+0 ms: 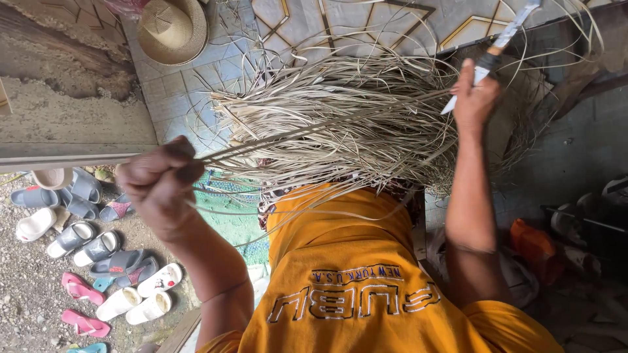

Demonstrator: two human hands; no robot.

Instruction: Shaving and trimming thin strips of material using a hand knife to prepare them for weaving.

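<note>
Dried strips (340, 117) bundle between hands; straw hat (173, 29), sandals (98, 261) nearby.

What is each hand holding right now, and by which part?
The left hand pinches a few dried fibre strips by their near ends. The right hand grips a knife by its handle, above the bundle.

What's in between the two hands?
In the head view, a big bundle of dry straw strips stretches between the left hand, which pinches a few strips, and the right hand, which grips a knife.

Dry matt fibre strips (340, 117); woven straw hat (173, 27); glossy tiles (196, 78).
</note>
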